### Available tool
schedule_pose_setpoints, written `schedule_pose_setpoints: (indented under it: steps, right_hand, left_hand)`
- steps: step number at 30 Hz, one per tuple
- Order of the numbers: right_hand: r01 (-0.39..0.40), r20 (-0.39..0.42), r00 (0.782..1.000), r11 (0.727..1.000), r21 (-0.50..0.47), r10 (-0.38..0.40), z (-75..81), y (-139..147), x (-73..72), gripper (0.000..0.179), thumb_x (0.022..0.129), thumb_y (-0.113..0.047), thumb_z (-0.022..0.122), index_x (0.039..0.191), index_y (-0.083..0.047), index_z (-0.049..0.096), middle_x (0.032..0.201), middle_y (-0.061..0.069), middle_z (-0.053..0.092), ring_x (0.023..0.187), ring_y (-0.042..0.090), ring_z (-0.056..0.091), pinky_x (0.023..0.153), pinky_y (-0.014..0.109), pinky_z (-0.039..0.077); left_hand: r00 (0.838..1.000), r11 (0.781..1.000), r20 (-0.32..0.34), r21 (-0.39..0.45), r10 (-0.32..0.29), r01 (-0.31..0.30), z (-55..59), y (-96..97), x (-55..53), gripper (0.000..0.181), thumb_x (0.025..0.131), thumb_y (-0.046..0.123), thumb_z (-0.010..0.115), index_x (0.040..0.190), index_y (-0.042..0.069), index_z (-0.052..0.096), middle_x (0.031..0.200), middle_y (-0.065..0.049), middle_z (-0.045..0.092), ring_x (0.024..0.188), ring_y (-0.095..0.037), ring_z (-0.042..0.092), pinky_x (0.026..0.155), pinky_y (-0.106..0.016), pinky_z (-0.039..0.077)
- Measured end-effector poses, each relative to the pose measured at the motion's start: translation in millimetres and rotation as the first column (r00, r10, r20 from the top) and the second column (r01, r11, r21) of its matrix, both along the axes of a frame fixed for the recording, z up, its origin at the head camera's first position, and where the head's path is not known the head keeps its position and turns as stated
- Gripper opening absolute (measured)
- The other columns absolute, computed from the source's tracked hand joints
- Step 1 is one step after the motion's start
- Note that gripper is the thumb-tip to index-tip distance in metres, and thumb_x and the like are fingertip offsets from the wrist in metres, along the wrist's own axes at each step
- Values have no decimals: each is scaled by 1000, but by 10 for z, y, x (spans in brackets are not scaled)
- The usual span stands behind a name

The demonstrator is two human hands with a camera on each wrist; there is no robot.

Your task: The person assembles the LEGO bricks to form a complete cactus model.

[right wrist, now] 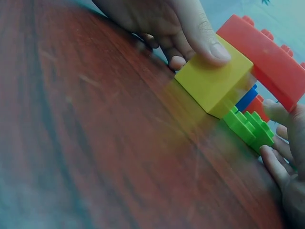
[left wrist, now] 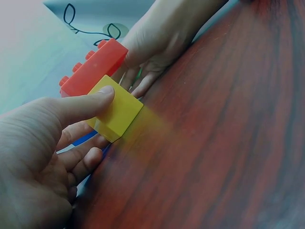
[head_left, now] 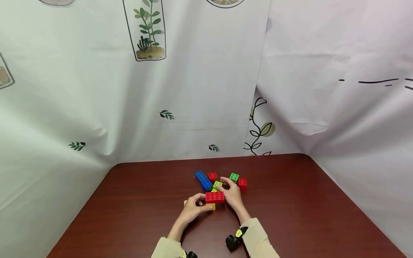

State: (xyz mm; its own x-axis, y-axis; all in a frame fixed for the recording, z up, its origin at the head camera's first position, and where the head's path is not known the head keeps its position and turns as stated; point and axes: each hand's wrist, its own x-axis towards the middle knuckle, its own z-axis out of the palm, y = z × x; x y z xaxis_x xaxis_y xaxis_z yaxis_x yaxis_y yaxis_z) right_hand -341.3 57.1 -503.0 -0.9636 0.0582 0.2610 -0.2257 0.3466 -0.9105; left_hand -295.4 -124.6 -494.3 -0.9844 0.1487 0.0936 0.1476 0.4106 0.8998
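My left hand (head_left: 192,209) pinches a yellow building block (left wrist: 119,112), its thumb flat on the near face. A long red brick (head_left: 214,197) sits on top of the yellow block and juts out to the right. Beyond them, my right hand (head_left: 233,195) reaches over the table beside the lime green bricks (head_left: 217,184), thumb and fingers spread apart. In the right wrist view, its fingers lie close by the end of a green brick (right wrist: 248,126); whether they touch it I cannot tell.
A long blue brick (head_left: 203,180) and a small red brick (head_left: 212,176) lie behind the hands. Right of the right hand are a green brick (head_left: 234,176) and another red brick (head_left: 242,184). The brown table (head_left: 145,200) meets a printed cloth (head_left: 193,89) at the back.
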Motion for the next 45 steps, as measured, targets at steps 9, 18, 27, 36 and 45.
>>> schedule_pose_setpoints:
  steps: [9,18,27,36,45]
  right_hand:
    - [32,10,999,993,117,-34,13,20,-51,38,86,-19,74,119,0,67,121,20,65,109,35,61,95,49,51]
    - [76,-9,997,997,16,-76,-6,1,-15,33,89,-20,71,114,1,68,108,20,69,99,32,65,85,43,56]
    - [28,39,999,991,-134,-22,20,35,32,38,97,-24,61,123,3,61,117,24,66,107,35,67,88,40,57]
    - [-11,63,997,941,-338,34,94,56,61,37,98,-18,58,122,9,58,111,23,68,92,11,67,81,25,58]
    - [-61,56,993,872,-486,101,255,24,108,36,97,-18,59,120,9,58,91,-4,67,84,10,68,74,21,57]
  left_hand:
    - [1000,1000,-2,-5,-5,5,7,22,-17,34,77,28,82,104,10,71,89,-5,67,84,-14,48,77,-33,25]
    - [1000,1000,-2,-11,-3,3,13,3,-6,34,77,27,82,104,10,71,89,-5,67,82,-13,49,77,-33,26]
    - [1000,1000,-2,-16,-2,2,13,17,-11,33,78,26,81,105,10,71,90,-5,67,82,-12,49,77,-32,26]
    - [1000,1000,-19,-19,-20,20,4,29,-19,33,79,28,80,106,11,71,95,-6,69,83,-11,50,79,-32,26]
    - [999,1000,-30,-7,-14,14,14,8,-3,33,78,27,81,105,11,71,94,-7,70,82,-10,50,79,-33,24]
